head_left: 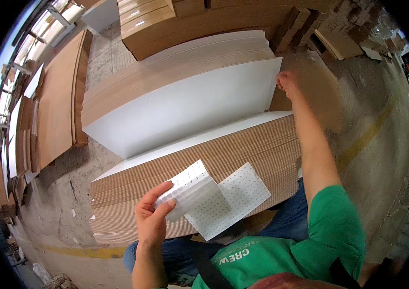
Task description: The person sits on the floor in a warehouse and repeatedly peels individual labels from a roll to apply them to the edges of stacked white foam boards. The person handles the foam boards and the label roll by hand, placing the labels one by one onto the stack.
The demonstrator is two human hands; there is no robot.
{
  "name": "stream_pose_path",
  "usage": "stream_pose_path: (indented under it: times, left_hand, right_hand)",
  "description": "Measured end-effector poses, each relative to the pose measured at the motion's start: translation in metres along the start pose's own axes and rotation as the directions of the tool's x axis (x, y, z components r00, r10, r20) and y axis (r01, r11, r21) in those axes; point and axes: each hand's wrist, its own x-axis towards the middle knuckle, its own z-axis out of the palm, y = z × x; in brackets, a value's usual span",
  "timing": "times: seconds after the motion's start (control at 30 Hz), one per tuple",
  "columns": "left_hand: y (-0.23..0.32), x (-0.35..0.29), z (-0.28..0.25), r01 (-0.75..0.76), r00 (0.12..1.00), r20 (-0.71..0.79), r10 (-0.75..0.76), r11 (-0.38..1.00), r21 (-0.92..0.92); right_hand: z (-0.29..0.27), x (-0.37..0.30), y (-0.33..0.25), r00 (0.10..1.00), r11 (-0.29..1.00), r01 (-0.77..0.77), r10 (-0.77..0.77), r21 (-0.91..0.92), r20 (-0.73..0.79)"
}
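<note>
My left hand pinches a sheet of round dot stickers between thumb and fingers, above the near stack. The sheet is bent over, and its white backing with small printed marks hangs to the right. My right hand reaches far forward with its fingers curled closed. It is at the right edge of a white-faced panel, which stands tilted up against a leaning row of panels. Whether anything small is between those fingers is hidden. Nearest me lies a thick stack of brown-edged boards with a white top.
Large brown cartons stand behind the leaning panels. Brown boards are stacked on the left, with more cardboard at the back right. Yellow lines mark the concrete floor. My knees are close to the near stack.
</note>
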Motion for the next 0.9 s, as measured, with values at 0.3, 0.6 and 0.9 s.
stream_pose_path:
  times: [0.3, 0.6, 0.9]
  left_hand:
    - [-0.002, 0.008, -0.012, -0.048, 0.998, -0.041, 0.049, 0.998, 0.038]
    - [-0.009, -0.001, -0.001, -0.081, 0.995, -0.05, 0.083, 0.996, 0.037]
    - [0.003, -0.01, 0.002, -0.19, 0.975, -0.061, 0.215, 0.941, 0.281]
  right_hand:
    - [0.027, 0.034, -0.039, 0.969, 0.996, 0.035, -0.053, -0.078, -0.243]
    - [0.006, 0.003, 0.005, 0.977, 0.95, 0.185, -0.151, 0.252, -0.15]
    - [-0.039, -0.071, -0.021, 0.942, 0.867, 0.331, -0.324, -0.371, 0.085]
